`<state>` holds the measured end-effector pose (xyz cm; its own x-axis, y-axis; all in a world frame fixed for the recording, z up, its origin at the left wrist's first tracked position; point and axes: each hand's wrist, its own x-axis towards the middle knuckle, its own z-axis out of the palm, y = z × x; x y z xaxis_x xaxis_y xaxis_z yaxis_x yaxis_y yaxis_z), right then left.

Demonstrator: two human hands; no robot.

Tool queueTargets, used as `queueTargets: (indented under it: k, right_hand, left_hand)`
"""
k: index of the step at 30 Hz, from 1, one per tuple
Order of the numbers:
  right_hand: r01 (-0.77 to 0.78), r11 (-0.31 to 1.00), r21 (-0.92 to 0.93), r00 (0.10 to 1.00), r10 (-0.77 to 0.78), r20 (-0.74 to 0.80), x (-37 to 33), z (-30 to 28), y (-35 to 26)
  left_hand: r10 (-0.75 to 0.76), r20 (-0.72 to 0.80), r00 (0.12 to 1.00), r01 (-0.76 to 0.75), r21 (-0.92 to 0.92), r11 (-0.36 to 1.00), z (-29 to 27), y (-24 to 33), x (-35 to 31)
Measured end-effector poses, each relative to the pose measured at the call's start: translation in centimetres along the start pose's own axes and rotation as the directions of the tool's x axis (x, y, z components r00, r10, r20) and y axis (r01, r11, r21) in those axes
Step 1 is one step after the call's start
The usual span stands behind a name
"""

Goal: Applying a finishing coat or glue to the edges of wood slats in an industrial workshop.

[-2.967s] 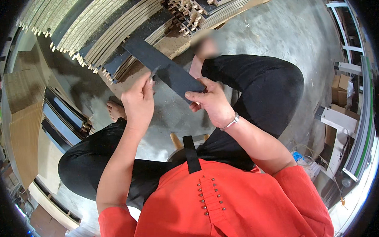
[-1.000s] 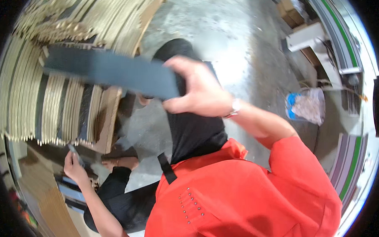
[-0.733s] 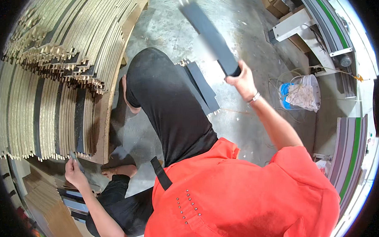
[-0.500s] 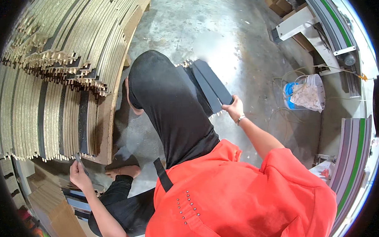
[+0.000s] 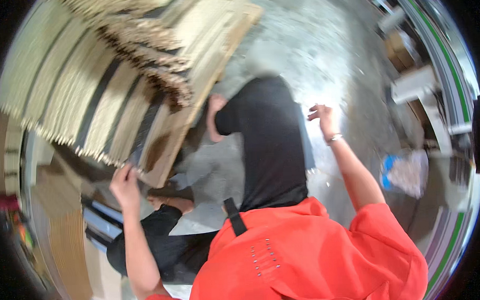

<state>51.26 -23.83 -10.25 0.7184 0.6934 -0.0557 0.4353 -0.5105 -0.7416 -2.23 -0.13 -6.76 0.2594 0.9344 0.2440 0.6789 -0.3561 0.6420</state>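
Note:
My left hand (image 5: pixel 126 187) is closed at the lower edge of a large stack of boards (image 5: pixel 98 110), its fingers pinched beside a dark board's end. Motion blur hides what is between them. The boards are mostly pale, with several dark ones among them, and small wooden pegs stick out along their ends. My right hand (image 5: pixel 322 118) hovers with its fingers apart and nothing in them, just right of my bent knee. Beside that knee a sliver of a dark grey panel (image 5: pixel 306 142) shows; my leg covers the rest.
A wooden base board (image 5: pixel 209 93) edges the stack. Cardboard (image 5: pixel 69 251) and blue-grey strips (image 5: pixel 102 218) lie at lower left. On the concrete floor (image 5: pixel 321 46) to the right stands a clear bucket (image 5: pixel 407 173) with a blue part. Machine rails (image 5: pixel 443 53) with a green stripe line the right side.
My right hand has let go of the dark panel and lifted off it. My left hand stays at the stack's lower edge, the grey piece in it no longer plain. The whole view has swung.

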Motion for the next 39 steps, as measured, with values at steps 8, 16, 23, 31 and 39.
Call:
queueTargets:
  k: [8,16,23,31,39]
  right_hand:
    - [0.837,0.546,0.035,0.547,-0.832,-0.096,2.0,8.8,-31.7]
    - [0.888,0.459,-0.035,0.436,-0.815,0.382,7.9,29.5,-40.3]
    - [0.786,0.533,-0.312,0.614,-0.62,0.487,10.3,35.1,-43.3]
    - [0.838,0.408,-0.363,0.546,-0.643,0.537,8.1,31.5,-43.3]
    - [0.826,0.558,-0.078,0.44,-0.552,0.709,0.8,22.1,-37.3]
  left_hand:
    - [-0.132,-0.106,0.986,0.089,-0.34,0.936,-1.0,2.5,1.0]
    - [-0.054,-0.167,0.984,-0.007,-0.34,0.94,-1.9,3.3,1.5]
    - [-0.1,-0.132,0.986,0.038,-0.407,0.913,-2.8,3.1,1.6]
    - [-0.049,-0.162,0.986,-0.017,-0.385,0.923,-2.8,3.0,1.7]
    - [-0.366,-0.084,0.927,0.133,-0.838,0.529,-3.5,1.0,2.3]
